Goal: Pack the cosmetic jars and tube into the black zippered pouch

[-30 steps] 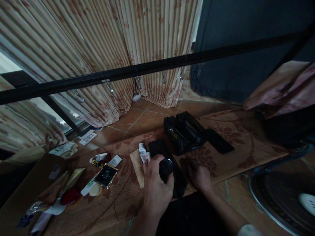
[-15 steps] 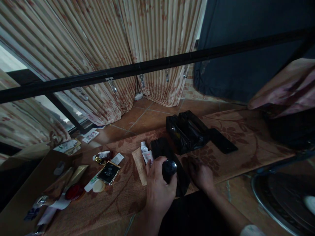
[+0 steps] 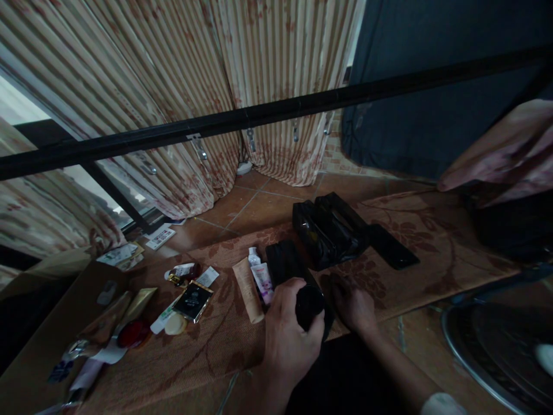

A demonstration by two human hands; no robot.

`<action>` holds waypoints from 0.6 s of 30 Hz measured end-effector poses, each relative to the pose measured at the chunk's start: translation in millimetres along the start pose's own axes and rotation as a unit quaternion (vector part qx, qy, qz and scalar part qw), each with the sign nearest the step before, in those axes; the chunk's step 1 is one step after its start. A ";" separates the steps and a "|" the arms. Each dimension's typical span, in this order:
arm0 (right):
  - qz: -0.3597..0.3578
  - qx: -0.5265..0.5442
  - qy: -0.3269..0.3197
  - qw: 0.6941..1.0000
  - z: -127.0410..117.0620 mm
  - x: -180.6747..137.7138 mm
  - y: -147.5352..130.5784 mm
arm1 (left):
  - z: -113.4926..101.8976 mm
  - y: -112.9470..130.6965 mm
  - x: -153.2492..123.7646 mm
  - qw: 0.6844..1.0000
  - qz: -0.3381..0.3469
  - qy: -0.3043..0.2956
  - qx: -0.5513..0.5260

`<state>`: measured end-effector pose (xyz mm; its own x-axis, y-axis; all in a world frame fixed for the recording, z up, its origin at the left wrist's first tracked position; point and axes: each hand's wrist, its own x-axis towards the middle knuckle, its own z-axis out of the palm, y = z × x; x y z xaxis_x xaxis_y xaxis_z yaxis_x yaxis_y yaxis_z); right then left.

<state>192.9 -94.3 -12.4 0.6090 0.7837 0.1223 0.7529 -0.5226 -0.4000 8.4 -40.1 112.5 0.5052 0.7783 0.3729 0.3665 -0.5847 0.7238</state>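
My left hand (image 3: 287, 334) is closed around a round black compact (image 3: 309, 304), held just above the patterned mat (image 3: 207, 351). My right hand (image 3: 355, 305) rests on the mat beside it, fingers curled downward, and I cannot make out anything in it. A flat black pouch (image 3: 285, 262) lies just beyond the compact. To its left lie a beige tube (image 3: 247, 282) and a small white and pink tube (image 3: 261, 280). A shiny black cosmetic bag (image 3: 328, 230) stands open farther back, with a flat black case (image 3: 392, 246) to its right.
Several cosmetics lie scattered at the left: a black and gold box (image 3: 192, 301), a red round case (image 3: 133, 333), a cream disc (image 3: 175, 324). A black bar (image 3: 259, 118) crosses the view before striped curtains (image 3: 173, 86). A fan grille (image 3: 496, 346) sits at the lower right.
My left hand has carried the round black compact slightly right and toward me. The white and pink tube now shows fully. My right hand has barely shifted.
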 end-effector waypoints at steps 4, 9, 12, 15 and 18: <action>-0.005 -0.004 0.004 1.000 1.7 0.7 1.4 | 2.4 3.9 -1.2 0.999 0.000 -0.027 -0.025; 0.004 0.008 -0.001 1.000 -1.4 0.4 -1.0 | 1.8 6.2 -1.4 0.999 -0.011 -0.027 -0.025; 0.002 0.014 -0.001 1.000 -2.1 0.4 -1.7 | 1.6 5.3 -2.5 0.999 -0.013 -0.025 -0.021; 0.000 0.013 -0.001 1.000 -0.8 0.6 -0.9 | 1.9 4.2 -3.4 0.999 -0.016 -0.025 -0.019; 0.004 0.007 0.000 1.000 0.2 0.6 -0.2 | 1.8 3.5 -3.6 0.999 -0.020 -0.027 -0.018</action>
<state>193.1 -93.7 -12.4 0.6146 0.7798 0.1190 0.7445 -0.5235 -0.4143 9.3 -45.4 112.6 0.5328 0.7869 0.3114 0.3590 -0.5433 0.7589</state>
